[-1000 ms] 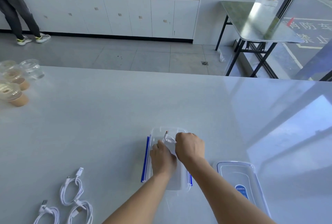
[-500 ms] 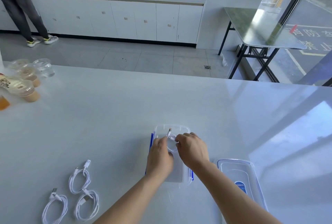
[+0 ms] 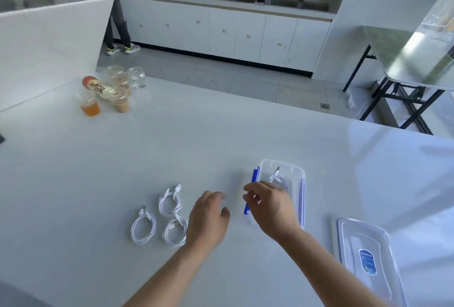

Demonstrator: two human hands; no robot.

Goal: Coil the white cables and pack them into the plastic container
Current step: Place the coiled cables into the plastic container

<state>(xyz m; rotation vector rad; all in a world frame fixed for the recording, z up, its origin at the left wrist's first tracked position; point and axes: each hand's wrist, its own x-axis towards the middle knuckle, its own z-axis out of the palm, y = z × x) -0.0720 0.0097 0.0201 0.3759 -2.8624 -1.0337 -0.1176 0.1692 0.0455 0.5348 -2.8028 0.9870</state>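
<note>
One coiled white cable point(image 3: 275, 175) lies inside the plastic container point(image 3: 301, 183) on the counter point(image 3: 172, 146). Our right hand point(image 3: 271, 208) hovers over its left edge, fingers loose and empty. Our left hand point(image 3: 208, 218), relaxed and empty, hangs just beside three coiled cables point(image 3: 169, 213).

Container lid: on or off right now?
Off. The container is open on top with one coiled cable lying inside, and its lid lies flat on the table to its right, apart from it.

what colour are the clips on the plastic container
Blue clips on a clear container, seen in the head view.
</note>
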